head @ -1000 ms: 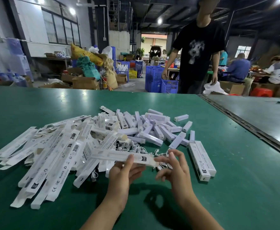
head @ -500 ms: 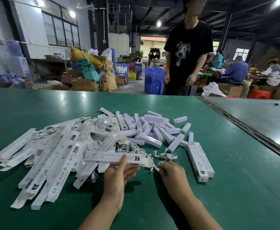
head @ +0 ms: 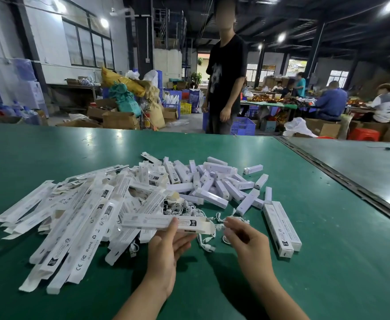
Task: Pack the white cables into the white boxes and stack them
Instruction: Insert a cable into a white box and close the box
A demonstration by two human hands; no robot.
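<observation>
Left hand grips a long white box over the green table — right hand pinches a white cable at its open end.

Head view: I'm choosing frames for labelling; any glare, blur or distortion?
Head view: ceiling lamps leave soft glare on the far green table top; wide-angle lens splays the dark pillars outward; dark shadow lies under the left grip holding the long white cardboard box and the right grip pinching a white cable; distant seated workers look soft.
</observation>
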